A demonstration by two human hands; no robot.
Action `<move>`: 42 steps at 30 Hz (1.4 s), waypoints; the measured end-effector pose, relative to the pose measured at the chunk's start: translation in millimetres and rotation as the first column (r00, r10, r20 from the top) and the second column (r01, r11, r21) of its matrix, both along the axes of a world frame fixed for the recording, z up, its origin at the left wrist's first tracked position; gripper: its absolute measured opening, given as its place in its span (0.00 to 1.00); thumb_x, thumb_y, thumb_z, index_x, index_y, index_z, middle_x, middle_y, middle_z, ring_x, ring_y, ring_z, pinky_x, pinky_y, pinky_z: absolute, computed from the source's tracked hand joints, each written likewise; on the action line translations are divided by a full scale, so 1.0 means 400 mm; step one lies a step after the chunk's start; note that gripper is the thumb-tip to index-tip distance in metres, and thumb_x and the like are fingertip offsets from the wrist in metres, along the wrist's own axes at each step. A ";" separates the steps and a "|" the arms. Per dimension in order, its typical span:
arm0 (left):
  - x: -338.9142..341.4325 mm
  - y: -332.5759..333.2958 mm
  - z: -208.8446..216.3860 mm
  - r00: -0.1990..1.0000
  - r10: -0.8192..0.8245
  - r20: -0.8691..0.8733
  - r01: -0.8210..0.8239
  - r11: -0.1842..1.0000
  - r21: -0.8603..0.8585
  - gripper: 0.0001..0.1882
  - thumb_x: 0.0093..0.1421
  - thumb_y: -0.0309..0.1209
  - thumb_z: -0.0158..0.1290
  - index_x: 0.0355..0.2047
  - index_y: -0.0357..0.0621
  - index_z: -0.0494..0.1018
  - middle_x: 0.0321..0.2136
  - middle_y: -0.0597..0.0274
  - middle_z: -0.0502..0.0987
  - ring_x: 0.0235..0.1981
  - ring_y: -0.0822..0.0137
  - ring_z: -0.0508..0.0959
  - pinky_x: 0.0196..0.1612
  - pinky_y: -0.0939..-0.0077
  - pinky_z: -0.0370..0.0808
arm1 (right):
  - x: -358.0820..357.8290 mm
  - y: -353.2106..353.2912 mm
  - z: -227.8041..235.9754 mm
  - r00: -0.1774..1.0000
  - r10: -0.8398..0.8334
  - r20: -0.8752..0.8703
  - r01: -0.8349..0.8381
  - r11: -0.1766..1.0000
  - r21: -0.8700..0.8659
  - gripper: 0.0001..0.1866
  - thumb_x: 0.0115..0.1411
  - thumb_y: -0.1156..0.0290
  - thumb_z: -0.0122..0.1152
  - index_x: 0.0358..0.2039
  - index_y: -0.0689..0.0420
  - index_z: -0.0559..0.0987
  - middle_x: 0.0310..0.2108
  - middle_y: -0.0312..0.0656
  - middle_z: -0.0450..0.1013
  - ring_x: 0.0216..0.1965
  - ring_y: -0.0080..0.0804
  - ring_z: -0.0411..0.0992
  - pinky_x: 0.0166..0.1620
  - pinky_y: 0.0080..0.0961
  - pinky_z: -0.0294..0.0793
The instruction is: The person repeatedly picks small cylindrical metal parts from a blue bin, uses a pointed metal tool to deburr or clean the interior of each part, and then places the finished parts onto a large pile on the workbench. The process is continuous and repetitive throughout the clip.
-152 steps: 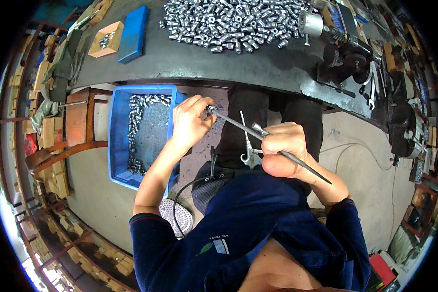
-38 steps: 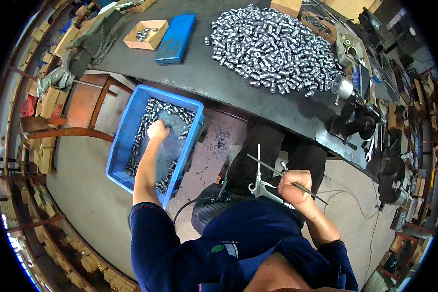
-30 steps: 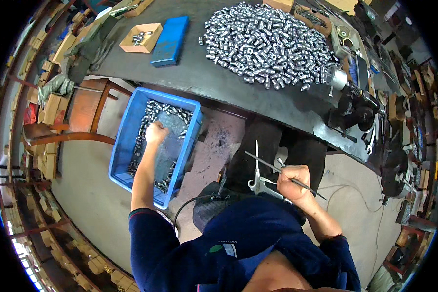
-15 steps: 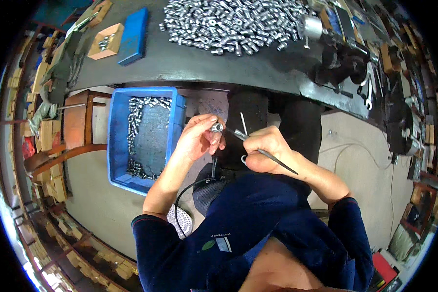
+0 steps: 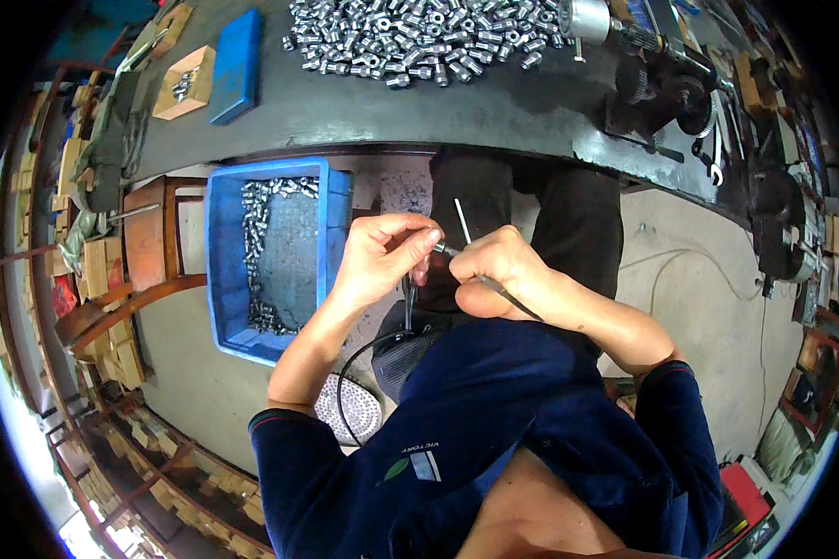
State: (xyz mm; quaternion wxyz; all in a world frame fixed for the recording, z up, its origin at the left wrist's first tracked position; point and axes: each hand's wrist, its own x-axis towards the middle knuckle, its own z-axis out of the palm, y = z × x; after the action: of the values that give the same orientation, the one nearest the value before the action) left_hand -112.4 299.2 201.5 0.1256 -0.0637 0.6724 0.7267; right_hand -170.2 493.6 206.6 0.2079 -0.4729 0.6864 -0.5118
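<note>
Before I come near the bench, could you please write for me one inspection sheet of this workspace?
Surface: dark bench, bearing a pile of fittings.
Work items: fitting, dark rod, blue bin with more fittings.
Clutter: blue case, wooden box, machine on the bench.
Hands: left hand pinches the fitting, mostly hidden; right hand grips the rod.
Cables: curved black hose; thin cable on the floor.
Surroundings: wooden chair and shelves at left.

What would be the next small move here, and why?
Probably a gentle turn of the dark rod against the metal fitting: the left hand pinches the fitting, and the right hand grips the rod close beside it. Whether the rod is already inside the fitting is hidden.
</note>
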 end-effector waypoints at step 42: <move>-0.030 -0.032 -0.063 0.758 -0.224 -0.612 -0.410 0.566 -0.715 0.14 0.31 0.22 0.59 0.24 0.41 0.75 0.15 0.60 0.67 0.15 0.61 0.70 0.18 0.71 0.65 | -0.018 -0.024 0.004 0.999 -0.005 0.045 0.016 0.970 -0.244 0.17 0.43 0.70 0.56 0.13 0.60 0.57 0.12 0.43 0.50 0.12 0.37 0.53 0.18 0.29 0.51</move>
State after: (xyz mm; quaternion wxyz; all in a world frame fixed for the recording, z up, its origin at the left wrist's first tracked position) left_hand -124.3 286.3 176.1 -0.1990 0.1009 0.9239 0.3109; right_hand -177.6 484.1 208.3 0.1607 -0.4800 0.6158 -0.6038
